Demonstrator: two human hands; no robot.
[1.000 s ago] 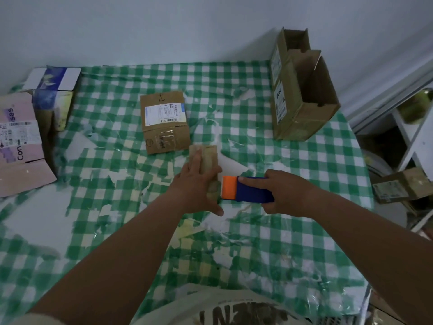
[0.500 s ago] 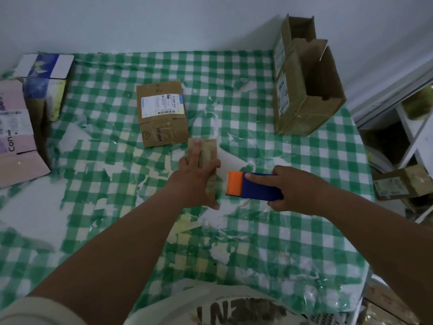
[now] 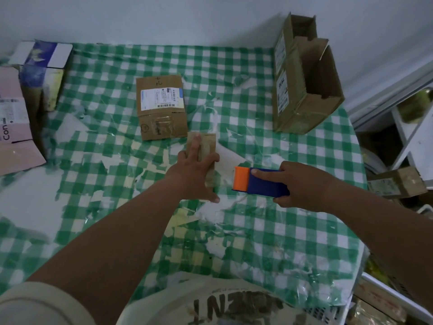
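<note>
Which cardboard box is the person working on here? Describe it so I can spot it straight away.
On the green checked tablecloth, find the sealed box with the white shipping label near the middle. Just nearer the person, left of the blue and orange tool, the left hand rests on a small brown box. Unlike its neighbours, it is the smallest and shows no label.

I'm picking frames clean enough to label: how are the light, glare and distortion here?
Head view: dim, bluish light, soft shadows; left hand pressing the small brown packet and right hand gripping the blue and orange tool are sharp enough; the film over the checked tablecloth gives faint sheen, no harsh glare; wide-angle bowing bends its far edge.
</note>
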